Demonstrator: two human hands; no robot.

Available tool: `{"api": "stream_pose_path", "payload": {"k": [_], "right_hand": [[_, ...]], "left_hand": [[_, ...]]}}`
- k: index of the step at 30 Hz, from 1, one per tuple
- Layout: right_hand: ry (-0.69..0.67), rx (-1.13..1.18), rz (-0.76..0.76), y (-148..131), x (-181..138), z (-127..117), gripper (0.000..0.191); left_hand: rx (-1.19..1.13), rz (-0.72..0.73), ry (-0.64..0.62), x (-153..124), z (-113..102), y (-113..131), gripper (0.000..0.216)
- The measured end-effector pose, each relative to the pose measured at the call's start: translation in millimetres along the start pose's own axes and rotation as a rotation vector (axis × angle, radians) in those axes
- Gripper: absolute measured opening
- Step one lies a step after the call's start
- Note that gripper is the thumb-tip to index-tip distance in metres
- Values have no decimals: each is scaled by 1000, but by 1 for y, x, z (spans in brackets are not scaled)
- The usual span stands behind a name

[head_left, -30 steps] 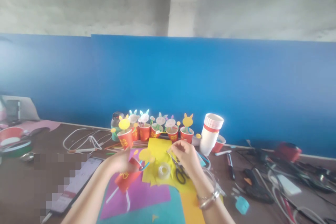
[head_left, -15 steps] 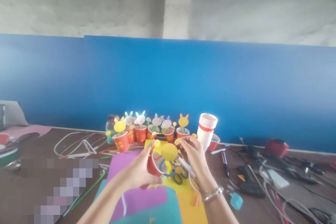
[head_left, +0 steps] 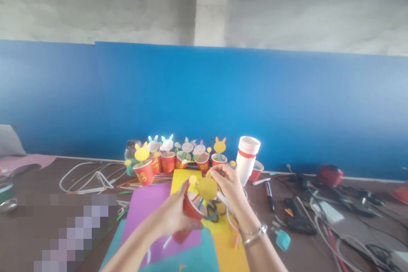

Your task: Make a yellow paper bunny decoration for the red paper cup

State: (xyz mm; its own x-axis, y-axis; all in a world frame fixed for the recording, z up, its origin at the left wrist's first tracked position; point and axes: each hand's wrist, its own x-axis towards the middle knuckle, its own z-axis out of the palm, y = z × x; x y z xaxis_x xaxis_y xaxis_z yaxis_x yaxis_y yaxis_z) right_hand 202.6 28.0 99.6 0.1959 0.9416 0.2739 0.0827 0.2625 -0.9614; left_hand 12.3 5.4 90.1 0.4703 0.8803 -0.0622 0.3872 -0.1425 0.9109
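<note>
Tilted toward me, a red paper cup is gripped around its side by my left hand. From its mouth rises a blue strip bearing a round yellow paper disc. A smaller pale yellow disc stands beside it near my left fingertips. My right hand pinches a small yellow paper piece at the top edge of the big disc. Its exact shape is partly hidden by the fingers. Dark-handled scissors lie behind the cup on yellow paper.
Several red cups with paper animal heads line the back. A stack of white cups stands right of them. Purple paper and teal paper cover the middle. A glue gun, marker and cables lie right.
My right hand has moved left, bringing the small yellow piece to the big disc's top edge. The cup in my left hand has shifted slightly right and tilted. The view has turned slightly right.
</note>
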Motion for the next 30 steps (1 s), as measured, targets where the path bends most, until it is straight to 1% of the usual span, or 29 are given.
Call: {"api": "stream_pose_path", "payload": {"k": [4,7,11,16,20,23,26,30], "right_hand": [[-18,9,5,4,2,-1,20],[-22,17,2,6,3,-1,23],[-36,46,10,7,3,-1,29],[-64,84,56,5,3,-2,34],[-95,85,88,2,2,-3,30],[-93,99,93,0,0,-3,27],[-98,88,98,0,0,-3,27],[-101,93,104,-2,-1,-3,27]], "left_hand": [[-14,8,-10,1,0,2,99],[-19,-7,-15,0,0,3,96],[-26,-10,-19,0,0,3,100],[-17,-17,-8,1,0,-2,108],[-21,3,-12,1,0,-2,106],[-14,-4,-13,1,0,-1,105],[-7,-13,-15,0,0,1,107],[13,18,1,0,0,3,106]]}}
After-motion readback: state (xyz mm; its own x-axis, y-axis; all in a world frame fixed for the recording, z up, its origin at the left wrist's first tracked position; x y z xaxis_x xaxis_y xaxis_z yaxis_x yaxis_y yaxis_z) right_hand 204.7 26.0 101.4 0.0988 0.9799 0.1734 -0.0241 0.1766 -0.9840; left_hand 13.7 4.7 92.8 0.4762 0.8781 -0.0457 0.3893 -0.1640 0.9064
